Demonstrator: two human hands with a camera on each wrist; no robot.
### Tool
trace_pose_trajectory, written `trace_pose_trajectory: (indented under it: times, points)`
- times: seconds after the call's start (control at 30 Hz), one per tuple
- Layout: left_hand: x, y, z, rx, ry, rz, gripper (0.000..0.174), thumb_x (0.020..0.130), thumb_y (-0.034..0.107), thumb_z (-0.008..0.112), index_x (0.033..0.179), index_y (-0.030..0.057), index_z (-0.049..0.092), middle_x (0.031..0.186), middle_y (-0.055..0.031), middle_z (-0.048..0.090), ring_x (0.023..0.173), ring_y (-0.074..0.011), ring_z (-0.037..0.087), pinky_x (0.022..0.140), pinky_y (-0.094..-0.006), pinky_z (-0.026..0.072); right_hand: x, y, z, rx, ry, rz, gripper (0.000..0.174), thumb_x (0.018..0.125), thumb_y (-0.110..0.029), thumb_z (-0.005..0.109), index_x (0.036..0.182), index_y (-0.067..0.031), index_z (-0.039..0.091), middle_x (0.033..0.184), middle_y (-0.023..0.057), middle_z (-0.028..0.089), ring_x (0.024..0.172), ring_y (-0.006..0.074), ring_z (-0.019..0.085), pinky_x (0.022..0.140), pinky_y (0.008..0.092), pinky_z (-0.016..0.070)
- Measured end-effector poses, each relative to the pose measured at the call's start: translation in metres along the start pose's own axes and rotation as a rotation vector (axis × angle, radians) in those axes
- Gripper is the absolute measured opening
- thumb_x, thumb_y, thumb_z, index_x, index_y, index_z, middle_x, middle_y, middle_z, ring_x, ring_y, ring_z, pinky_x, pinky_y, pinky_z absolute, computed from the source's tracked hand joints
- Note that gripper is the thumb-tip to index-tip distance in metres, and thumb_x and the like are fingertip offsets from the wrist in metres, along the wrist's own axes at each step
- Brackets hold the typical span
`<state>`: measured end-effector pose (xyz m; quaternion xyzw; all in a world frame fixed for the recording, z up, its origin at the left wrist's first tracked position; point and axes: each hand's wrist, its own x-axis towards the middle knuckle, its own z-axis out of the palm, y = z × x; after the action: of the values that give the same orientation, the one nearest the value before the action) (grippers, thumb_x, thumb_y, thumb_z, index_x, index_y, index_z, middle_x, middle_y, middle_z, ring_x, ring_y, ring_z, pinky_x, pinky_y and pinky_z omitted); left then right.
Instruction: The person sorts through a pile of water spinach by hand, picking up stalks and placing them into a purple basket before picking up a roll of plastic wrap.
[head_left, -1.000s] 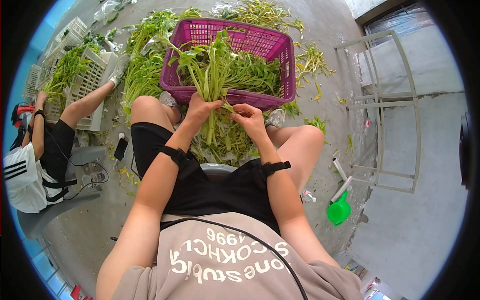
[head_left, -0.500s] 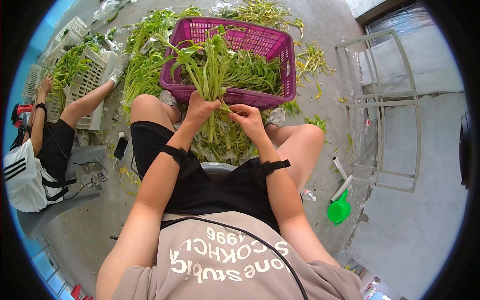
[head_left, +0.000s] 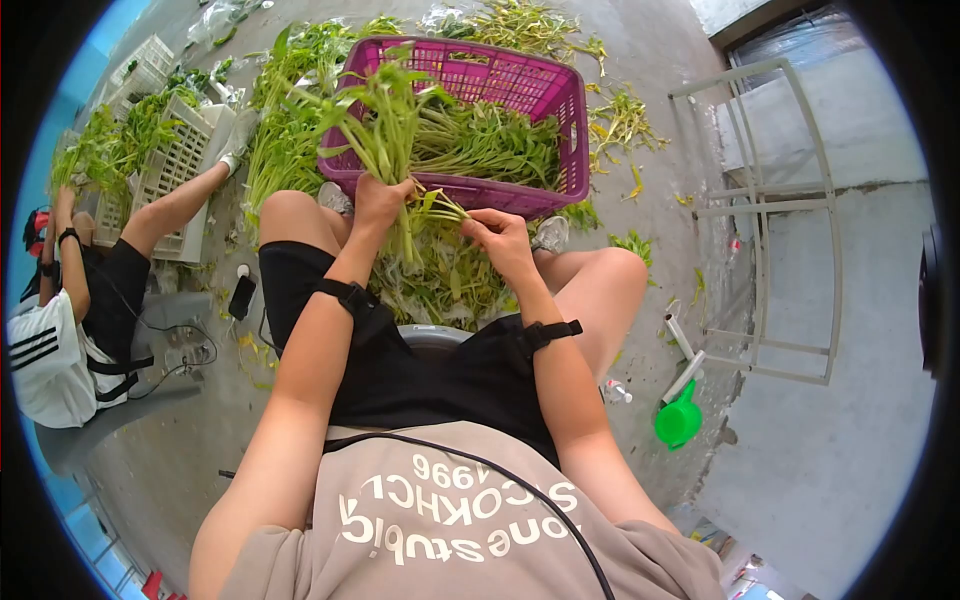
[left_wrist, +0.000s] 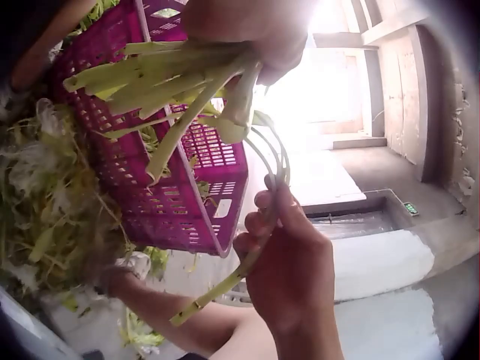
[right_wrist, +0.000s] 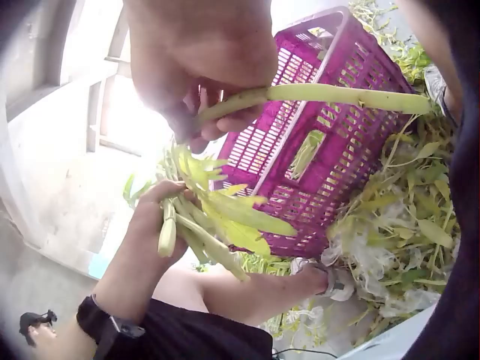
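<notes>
My left hand (head_left: 380,203) grips a bundle of leafy green stalks (head_left: 385,125) at its lower part, leaves upward over the near left of the purple basket (head_left: 455,190). To its right my right hand (head_left: 503,240) pinches a thin stem (head_left: 447,207) that reaches toward the bundle. In the left wrist view the right hand (left_wrist: 289,262) has its fingers curled round a thick stalk (left_wrist: 217,291) with thin curved stems above. The right wrist view shows the bundle's cut ends (right_wrist: 199,236) below the left hand (right_wrist: 154,225). More greens (head_left: 500,145) lie inside the basket.
Loose leaves (head_left: 450,275) lie between my knees, below the basket. Leafy stalks (head_left: 285,150) cover the floor at left, near another person (head_left: 60,340) beside pale crates (head_left: 175,175). A green dipper (head_left: 679,418) and metal frame (head_left: 765,210) are at right.
My left hand and the bundle have moved left, away from my right hand. A thin stem now spans the wider gap. My right hand has shifted only slightly.
</notes>
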<state>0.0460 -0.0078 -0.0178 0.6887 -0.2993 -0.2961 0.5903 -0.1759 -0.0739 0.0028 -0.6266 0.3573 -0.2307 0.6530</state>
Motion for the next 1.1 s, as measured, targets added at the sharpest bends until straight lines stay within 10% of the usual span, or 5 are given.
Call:
trace_pose_trajectory:
  times: [0.3, 0.37, 0.47, 1.1]
  points:
    - [-0.009, -0.005, -0.002, -0.055, 0.146, -0.231, 0.014, 0.079, 0.007, 0.076, 0.082, -0.0037, 0.067, 0.069, -0.0069, 0.067, 0.054, -0.0169, 0.064, 0.052, -0.0319, 0.0482, 0.014, 0.021, -0.021, 0.272, 0.495, 0.044, 0.020, 0.094, -0.012, 0.068, 0.109, 0.0011, 0.071, 0.088, 0.0073, 0.073, 0.072, 0.0105, 0.065, 0.061, 0.0247, 0.0509]
    - [-0.009, -0.003, -0.002, -0.203, 0.109, -0.212, 0.016, 0.081, 0.008, 0.076, 0.089, -0.0024, 0.067, 0.071, -0.0068, 0.066, 0.056, -0.0155, 0.063, 0.053, -0.0313, 0.0475, 0.012, 0.009, -0.028, 0.752, 0.586, 0.102, 0.021, 0.097, -0.014, 0.065, 0.113, -0.0002, 0.066, 0.097, 0.0115, 0.073, 0.074, 0.0157, 0.069, 0.065, 0.0284, 0.0580]
    - [-0.017, 0.013, 0.004, -0.557, -0.056, -0.229, 0.021, 0.082, 0.008, 0.076, 0.097, -0.0008, 0.066, 0.075, -0.0066, 0.065, 0.058, -0.0153, 0.062, 0.055, -0.0302, 0.0473, 0.009, 0.004, -0.033, 0.847, 0.510, 0.070, 0.020, 0.100, -0.014, 0.061, 0.115, -0.0016, 0.063, 0.105, 0.0144, 0.072, 0.081, 0.0213, 0.072, 0.072, 0.0338, 0.0630]
    - [-0.039, 0.034, 0.018, -0.387, -0.547, -0.294, 0.022, 0.082, 0.010, 0.076, 0.098, -0.0001, 0.065, 0.076, -0.0051, 0.062, 0.062, -0.0145, 0.060, 0.058, -0.0301, 0.0471, 0.011, 0.005, -0.030, 0.977, 0.259, 0.039, 0.022, 0.105, -0.018, 0.053, 0.118, -0.0012, 0.060, 0.104, 0.0147, 0.071, 0.088, 0.0243, 0.073, 0.077, 0.0356, 0.0631]
